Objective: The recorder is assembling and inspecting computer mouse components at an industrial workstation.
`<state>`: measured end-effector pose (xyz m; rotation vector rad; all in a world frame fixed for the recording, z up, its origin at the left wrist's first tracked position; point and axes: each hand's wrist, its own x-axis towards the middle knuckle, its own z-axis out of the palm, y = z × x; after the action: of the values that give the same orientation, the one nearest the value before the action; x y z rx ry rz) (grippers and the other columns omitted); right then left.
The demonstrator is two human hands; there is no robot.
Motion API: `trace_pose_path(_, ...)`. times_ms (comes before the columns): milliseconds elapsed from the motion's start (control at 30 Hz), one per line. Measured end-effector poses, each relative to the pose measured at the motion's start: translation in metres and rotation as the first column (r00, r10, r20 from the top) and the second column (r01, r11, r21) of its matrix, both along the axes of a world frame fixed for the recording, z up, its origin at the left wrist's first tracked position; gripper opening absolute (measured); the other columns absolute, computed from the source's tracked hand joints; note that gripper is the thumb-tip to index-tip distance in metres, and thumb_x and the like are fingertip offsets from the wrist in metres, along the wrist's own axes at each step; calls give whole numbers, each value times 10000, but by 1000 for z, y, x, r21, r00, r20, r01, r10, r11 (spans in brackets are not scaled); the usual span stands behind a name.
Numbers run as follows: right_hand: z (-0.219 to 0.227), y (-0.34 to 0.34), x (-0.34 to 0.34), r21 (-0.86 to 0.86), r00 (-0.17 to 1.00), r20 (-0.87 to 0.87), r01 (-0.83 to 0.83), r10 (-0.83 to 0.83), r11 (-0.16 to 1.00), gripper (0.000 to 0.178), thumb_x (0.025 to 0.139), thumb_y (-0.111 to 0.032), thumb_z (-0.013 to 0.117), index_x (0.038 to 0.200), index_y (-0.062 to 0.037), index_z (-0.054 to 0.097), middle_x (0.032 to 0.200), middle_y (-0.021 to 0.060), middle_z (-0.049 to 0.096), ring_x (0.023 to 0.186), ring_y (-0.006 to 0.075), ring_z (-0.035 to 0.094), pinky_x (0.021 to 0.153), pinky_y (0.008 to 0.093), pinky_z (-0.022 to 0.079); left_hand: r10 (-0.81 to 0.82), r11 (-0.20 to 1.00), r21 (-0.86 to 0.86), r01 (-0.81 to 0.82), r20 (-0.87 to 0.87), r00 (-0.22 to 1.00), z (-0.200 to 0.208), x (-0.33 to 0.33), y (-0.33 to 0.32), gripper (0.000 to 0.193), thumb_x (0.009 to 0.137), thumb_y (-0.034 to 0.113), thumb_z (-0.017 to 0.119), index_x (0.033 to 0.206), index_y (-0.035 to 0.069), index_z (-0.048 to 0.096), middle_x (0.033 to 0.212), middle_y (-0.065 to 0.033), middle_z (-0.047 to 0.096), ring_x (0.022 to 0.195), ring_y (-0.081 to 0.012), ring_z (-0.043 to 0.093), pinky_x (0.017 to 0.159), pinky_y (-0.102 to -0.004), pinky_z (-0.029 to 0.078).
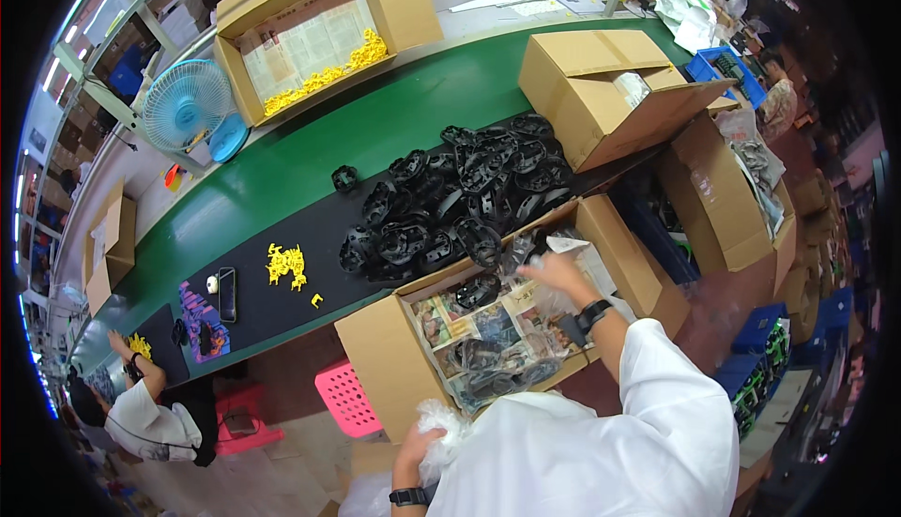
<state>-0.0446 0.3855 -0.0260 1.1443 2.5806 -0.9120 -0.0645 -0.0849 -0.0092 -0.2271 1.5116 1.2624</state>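
My left hand (413,453) is closed around a bunch of crumpled clear plastic (441,428), low beside the near side of an open cardboard box (385,341). Over the far right part of that box, my right hand (561,275) has its fingers closed on a clear plastic bag (522,250), which seems to have something dark in it. Inside the box, printed newspaper (495,326) shows around a black plastic part (479,291). Bagged dark parts (488,381) lie along its near side. A large pile of black plastic parts (413,226) rests just beyond the box.
Yellow pieces (286,266) and a phone (227,295) lie on the dark mat. Behind stand a newspaper-lined box (300,38), a blue fan (188,104) and a closed-flap carton (601,85). A co-worker (155,414) sits at left, near a pink stool (246,418).
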Motion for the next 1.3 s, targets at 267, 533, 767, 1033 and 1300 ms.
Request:
trace_pose_path(267,-30,-43,-24,44,964,73,253,-255,967,674,713,-585,643,858,72,675,877,283,658,852,418,647,763,462,503,-107,994,-16,107,-20,994,10,-4,-1,286,750,119,679,1016,22,639,915,-41,661,811,-155,609,734,-304,487)
trace_pose_path(533,35,-20,1,-63,906,-362,209,-217,976,472,694,-373,644,902,51,645,881,268,659,879,407,641,773,449,500,-93,995,26,94,-22,995,-3,0,-8,315,748,126,693,1037,19,626,919,-40,656,817,-155,605,736,-303,487)
trace_pose_path(767,97,6,-95,90,863,-491,-90,123,992,370,753,-174,637,1086,-15,614,930,221,660,876,358,654,775,377,506,-115,989,87,117,-27,993,-7,0,-9,350,744,138,708,1056,12,612,928,-41,637,839,-151,591,738,-298,483)
trace_pose_path(1033,106,-23,-101,-147,720,-686,-2,-101,989,209,831,-93,512,947,-27,673,753,68,598,688,117,521,632,259,414,-8,993,118,10,-12,1000,-7,2,-10,453,728,127,702,1140,2,563,998,-63,606,902,-179,569,804,-312,469)
trace_pose_path(1300,90,-91,-51,164,897,-22,-433,442,886,621,746,-612,629,771,7,664,808,213,634,794,392,621,735,450,506,-4,993,117,7,-32,999,-1,6,-19,405,737,101,682,1117,5,583,993,-58,625,905,-166,577,815,-307,467)
